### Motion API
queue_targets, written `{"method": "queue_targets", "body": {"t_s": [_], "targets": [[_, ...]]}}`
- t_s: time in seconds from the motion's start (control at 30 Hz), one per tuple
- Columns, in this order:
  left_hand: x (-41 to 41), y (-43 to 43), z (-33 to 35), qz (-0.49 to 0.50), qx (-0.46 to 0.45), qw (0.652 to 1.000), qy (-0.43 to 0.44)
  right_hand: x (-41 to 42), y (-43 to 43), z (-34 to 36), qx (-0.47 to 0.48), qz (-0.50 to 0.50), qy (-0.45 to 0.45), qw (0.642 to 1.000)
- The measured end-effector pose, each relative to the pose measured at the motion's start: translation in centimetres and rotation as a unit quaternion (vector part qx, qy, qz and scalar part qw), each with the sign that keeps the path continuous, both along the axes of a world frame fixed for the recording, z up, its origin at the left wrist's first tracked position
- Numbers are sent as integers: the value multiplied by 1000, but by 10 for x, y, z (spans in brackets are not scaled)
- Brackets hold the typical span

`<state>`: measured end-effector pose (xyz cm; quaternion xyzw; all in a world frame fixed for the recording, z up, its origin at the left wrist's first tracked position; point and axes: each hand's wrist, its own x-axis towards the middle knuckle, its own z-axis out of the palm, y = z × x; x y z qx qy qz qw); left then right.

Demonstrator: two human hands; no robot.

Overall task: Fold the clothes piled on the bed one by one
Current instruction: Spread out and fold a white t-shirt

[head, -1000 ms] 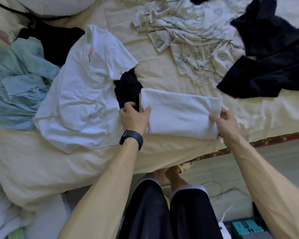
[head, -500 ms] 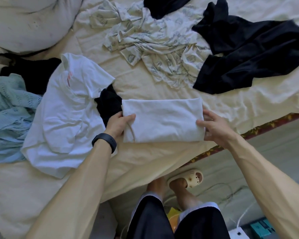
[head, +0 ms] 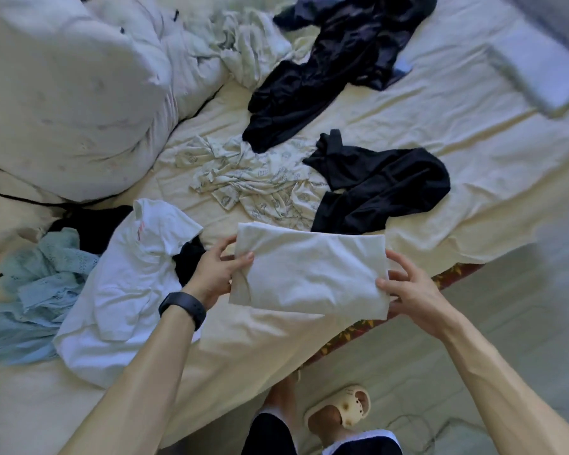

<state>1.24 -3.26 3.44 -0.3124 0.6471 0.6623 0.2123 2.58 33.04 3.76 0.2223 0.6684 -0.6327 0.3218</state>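
Both ends of the folded white garment (head: 309,274) are pinched. The left grip (head: 217,274) closes on the left short edge with its thumb on top and its fingers tucked beneath. The right grip (head: 408,290) closes on the lower right corner, thumb over the cloth and fingers curled behind the edge. The neat rectangle appears to be raised slightly above the bed (head: 457,133), over the near edge of the mattress, with the floor showing below its right end.

The fold looks finished, so the next step is probably setting it aside, and several things could go wrong there. Only the ends are held, so the middle can sag and the inner layers may slide apart, especially if one side lets go before the other. Because the garment hangs over the mattress edge, a loose pinch could send it to the floor beside the slipper (head: 342,408).

Where it lands matters as well. The unfolded white T-shirt (head: 128,284) lies just to the left, the black garment (head: 381,195) is close beyond the far edge, and the patterned pale garment (head: 253,188) is crumpled behind. Putting it down on any of these would tilt it and mix it back into the unsorted pile. A bare stretch of sheet is safer.
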Motion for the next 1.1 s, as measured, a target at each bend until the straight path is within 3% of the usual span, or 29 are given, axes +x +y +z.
{"method": "queue_targets", "body": {"t_s": [0.2,0.4,0.57,0.77,1.1], "targets": [[-51,115,153,-124,31,984,127,16,116,152,31,-115,138,983],[-89,268,291,-259,51,929,261,57,236,273,66,-242,261,932],[-113,386,376,-352,81,877,316,90,327,346,96,-321,331,882],[-151,506,420,-399,123,844,336,85,422,393,151,-365,366,843],[-271,670,436,-439,175,807,354,-7,571,428,183,-382,389,818]]}}
